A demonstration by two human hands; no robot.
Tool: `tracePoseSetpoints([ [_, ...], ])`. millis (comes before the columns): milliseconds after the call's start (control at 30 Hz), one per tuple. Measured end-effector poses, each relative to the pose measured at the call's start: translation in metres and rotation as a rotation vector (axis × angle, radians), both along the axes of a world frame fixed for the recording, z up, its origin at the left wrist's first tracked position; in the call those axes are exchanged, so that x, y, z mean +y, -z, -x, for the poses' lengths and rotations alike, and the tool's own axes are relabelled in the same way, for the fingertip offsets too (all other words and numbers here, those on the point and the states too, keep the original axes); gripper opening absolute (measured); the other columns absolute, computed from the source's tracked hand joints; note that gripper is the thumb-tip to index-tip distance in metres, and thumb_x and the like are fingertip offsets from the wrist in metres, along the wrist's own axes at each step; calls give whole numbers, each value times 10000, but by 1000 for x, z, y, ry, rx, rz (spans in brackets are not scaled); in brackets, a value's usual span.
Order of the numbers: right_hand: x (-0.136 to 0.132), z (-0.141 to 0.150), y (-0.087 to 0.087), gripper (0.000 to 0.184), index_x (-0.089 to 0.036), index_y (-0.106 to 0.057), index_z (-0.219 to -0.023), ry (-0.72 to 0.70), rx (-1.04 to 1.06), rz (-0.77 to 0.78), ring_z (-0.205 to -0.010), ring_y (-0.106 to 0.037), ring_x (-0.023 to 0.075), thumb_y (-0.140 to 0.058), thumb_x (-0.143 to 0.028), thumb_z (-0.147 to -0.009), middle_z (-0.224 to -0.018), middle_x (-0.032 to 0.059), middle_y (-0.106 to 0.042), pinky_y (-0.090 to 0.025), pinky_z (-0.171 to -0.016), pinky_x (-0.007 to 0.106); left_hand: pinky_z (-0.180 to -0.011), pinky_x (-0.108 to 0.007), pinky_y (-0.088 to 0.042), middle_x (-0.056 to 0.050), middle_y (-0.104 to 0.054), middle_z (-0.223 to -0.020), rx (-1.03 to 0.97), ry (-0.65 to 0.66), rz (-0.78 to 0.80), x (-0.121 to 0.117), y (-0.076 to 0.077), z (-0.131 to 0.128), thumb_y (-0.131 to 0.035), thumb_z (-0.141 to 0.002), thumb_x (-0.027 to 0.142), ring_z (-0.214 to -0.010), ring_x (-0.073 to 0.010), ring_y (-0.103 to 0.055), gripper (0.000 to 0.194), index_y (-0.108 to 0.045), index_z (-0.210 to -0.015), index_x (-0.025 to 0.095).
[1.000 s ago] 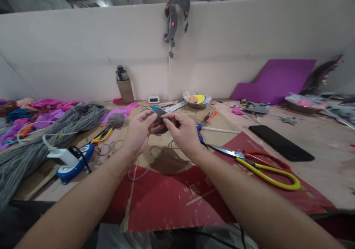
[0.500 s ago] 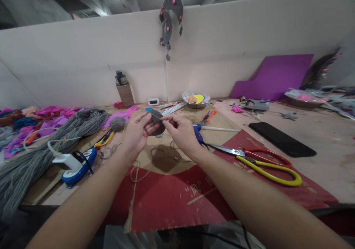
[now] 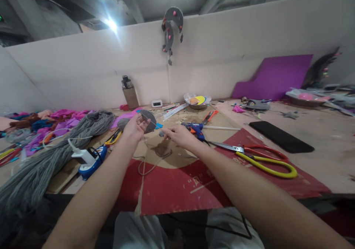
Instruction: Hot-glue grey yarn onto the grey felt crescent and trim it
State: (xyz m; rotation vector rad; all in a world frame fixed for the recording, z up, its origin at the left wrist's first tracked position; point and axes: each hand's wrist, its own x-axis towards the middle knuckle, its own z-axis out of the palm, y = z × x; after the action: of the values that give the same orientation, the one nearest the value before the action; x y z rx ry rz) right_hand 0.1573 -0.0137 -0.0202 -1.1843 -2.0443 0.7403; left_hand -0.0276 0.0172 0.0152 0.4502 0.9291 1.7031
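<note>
My left hand [image 3: 135, 128] grips a dark grey rounded piece [image 3: 150, 121] that stands up beyond the fingertips. A strand of grey yarn [image 3: 158, 124] runs from that piece across to my right hand [image 3: 176, 134], whose thumb and forefinger are pinched on it. More of the yarn hangs down and lies in loops on the board below. A blue glue gun [image 3: 196, 129] lies just beyond my right hand. Near my left wrist sit a ball of grey yarn [image 3: 123, 123] and a yellow cutter [image 3: 113, 137].
Large scissors with red and yellow handles [image 3: 260, 160] lie right of my right forearm, beside a black phone [image 3: 281, 136]. A thick grey yarn hank [image 3: 80, 142] and a blue power strip [image 3: 93, 164] are at left. A bowl [image 3: 197, 102] and a bottle [image 3: 129, 94] stand behind.
My hands have moved apart, with the yarn now stretched between them. The grey piece has turned to show its broad face. The view has shifted slightly.
</note>
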Motion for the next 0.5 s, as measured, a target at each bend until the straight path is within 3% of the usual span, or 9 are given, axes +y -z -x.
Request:
tracePoseSetpoints([
  [100,-6,-1,2,384,-166,-683,-608,-52,-94,35,-469,-440,107,-580,-438,-859,-485,-35,-525,-291,-507,245,-647,-261,-599,-37,-672,-691,-9,-7,12,3,1,6,-538,-877,72,-617,-121,-656,151,-588,-749,134],
  [200,-14,-6,-2,368,-173,-669,-625,11,-139,-4,-523,-479,119,-572,-437,-864,-534,-26,-560,-305,-529,248,-677,-265,-602,-31,-665,-690,-18,-4,28,5,2,9,-543,-874,79,-625,-115,-651,137,-591,-763,143],
  [367,-17,-35,-18,407,-135,-667,-1016,453,-148,-131,-891,-596,196,-340,-374,-980,-981,105,-692,-411,-775,291,-692,-248,-595,-18,-649,-677,-33,22,43,5,3,9,-557,-863,74,-617,-99,-635,126,-590,-770,153],
  [433,-16,-51,-18,420,-84,-615,-1159,643,-183,-110,-1051,-587,257,-357,-359,-975,-1154,200,-653,-418,-877,352,-688,-246,-592,-19,-649,-682,-36,40,39,4,2,8,-561,-860,69,-610,-97,-631,135,-582,-756,153],
  [500,-13,-63,-12,443,-30,-612,-1167,759,-242,-31,-1136,-575,330,-484,-383,-933,-1191,288,-622,-425,-913,409,-690,-242,-590,-20,-649,-686,-37,58,32,4,1,7,-567,-859,72,-618,-96,-635,140,-576,-746,154],
])
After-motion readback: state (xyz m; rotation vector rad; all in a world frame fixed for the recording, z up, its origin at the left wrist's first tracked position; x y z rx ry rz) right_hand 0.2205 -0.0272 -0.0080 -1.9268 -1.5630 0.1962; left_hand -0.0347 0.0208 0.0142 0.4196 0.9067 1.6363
